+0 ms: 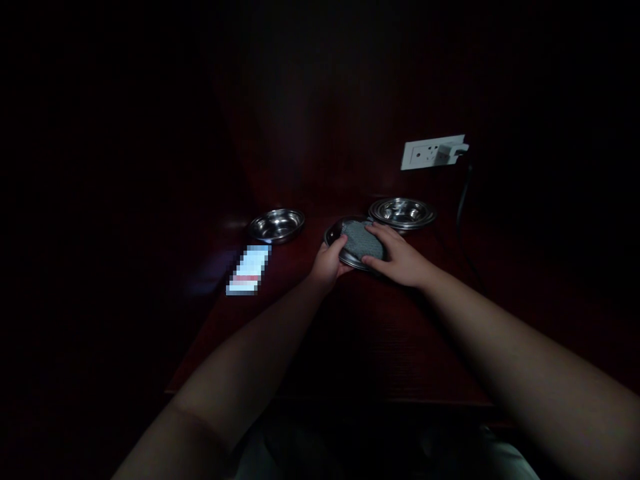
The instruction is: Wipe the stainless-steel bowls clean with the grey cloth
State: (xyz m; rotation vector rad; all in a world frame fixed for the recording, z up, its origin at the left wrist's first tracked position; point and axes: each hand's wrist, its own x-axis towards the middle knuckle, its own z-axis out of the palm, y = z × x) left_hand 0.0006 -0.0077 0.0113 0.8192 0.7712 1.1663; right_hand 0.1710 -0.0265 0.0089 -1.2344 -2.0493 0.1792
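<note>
I have the left hand [327,268] gripping a shiny, round steel bowl [336,231], the right hand [404,261] holding a textured grey-green cloth [361,239] against it.

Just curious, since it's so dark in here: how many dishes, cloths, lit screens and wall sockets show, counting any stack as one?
Dishes: 3 (left dish, held dish, right stack)
Grey cloth: 1
Lit screen: 1
Wall socket: 1
Total: 6

On the surface [380,340], a phone [249,270] and bowl [277,226] are set left of the cloth [361,240]; stacked bowls [402,213], behind it rightward.
</note>
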